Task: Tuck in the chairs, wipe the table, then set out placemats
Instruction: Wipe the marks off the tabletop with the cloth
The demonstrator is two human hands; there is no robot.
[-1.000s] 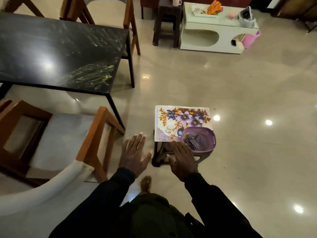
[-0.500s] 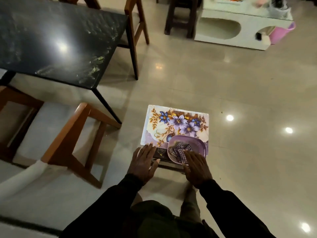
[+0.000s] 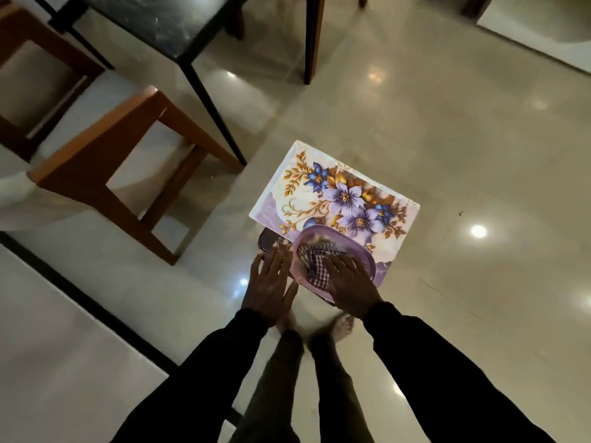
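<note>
A floral placemat [image 3: 339, 193] lies on a small dark stool [image 3: 267, 243] on the floor. On its near corner stands a purple plastic basket [image 3: 364, 255] with a checked cloth [image 3: 315, 262] inside. My right hand [image 3: 350, 282] reaches into the basket, its fingers lying on the cloth. My left hand [image 3: 270, 282] hovers with straight fingers beside the basket's left rim, over the stool's edge. The black dining table [image 3: 160, 17] shows at the upper left. A wooden chair [image 3: 105, 155] with a pale seat stands pulled out at the left.
The table's black leg [image 3: 212, 110] comes down to the floor just left of the placemat. Another wooden chair leg [image 3: 311, 39] stands beyond the table. A white low table [image 3: 543, 30] is at the upper right. My feet [image 3: 342, 324] are below the stool on the glossy tiles.
I have stepped up to the stool and bent over it. My right hand has moved forward into the basket onto the cloth, and my left hand has come beside the basket.
</note>
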